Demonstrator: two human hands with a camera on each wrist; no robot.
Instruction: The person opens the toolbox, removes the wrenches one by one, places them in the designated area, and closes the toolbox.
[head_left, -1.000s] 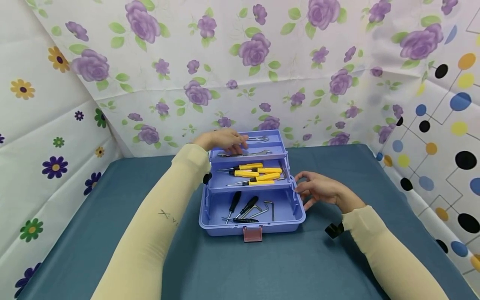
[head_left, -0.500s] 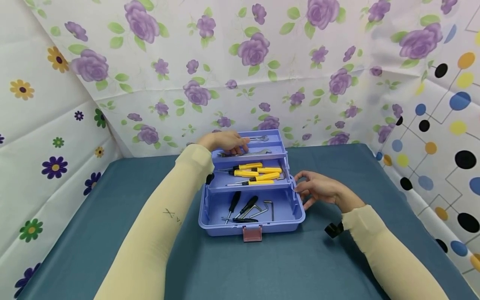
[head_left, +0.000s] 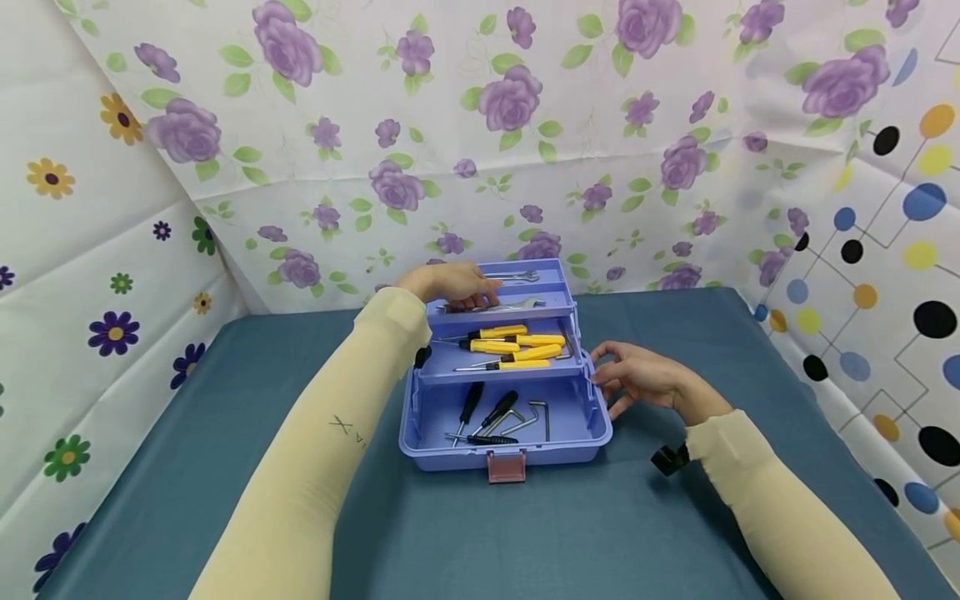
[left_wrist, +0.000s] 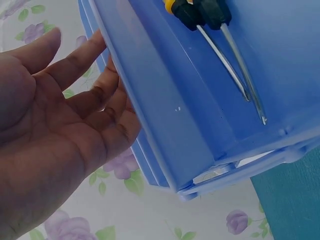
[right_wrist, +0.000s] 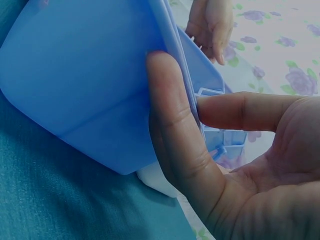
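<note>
A blue-purple toolbox (head_left: 506, 457) stands unlatched with its tiers spread out. My right hand (head_left: 637, 379) grips its right rim; in the right wrist view the thumb (right_wrist: 245, 111) is on one side of the wall and the fingers on the other. My left hand (head_left: 453, 285) reaches over the upper tray (head_left: 536, 292), fingers by a wrench (head_left: 517, 306). In the left wrist view its fingertips go behind a tray wall (left_wrist: 150, 95), and the thumb stands apart from them. Whether they touch the wrench is hidden.
Several yellow-handled screwdrivers (head_left: 534, 353) lie in the middle tray. Black-handled screwdrivers (head_left: 470, 403) and hex keys (head_left: 546, 421) lie in the bottom compartment. A second wrench (head_left: 517, 276) is in the top row. A pink latch (head_left: 506, 467) hangs in front. Floral cloth (head_left: 465, 125) hangs behind the blue-green tablecloth (head_left: 510, 533).
My left hand has shifted slightly to the right over the upper tray. My right hand keeps its hold on the toolbox rim, and the tools lie as before.
</note>
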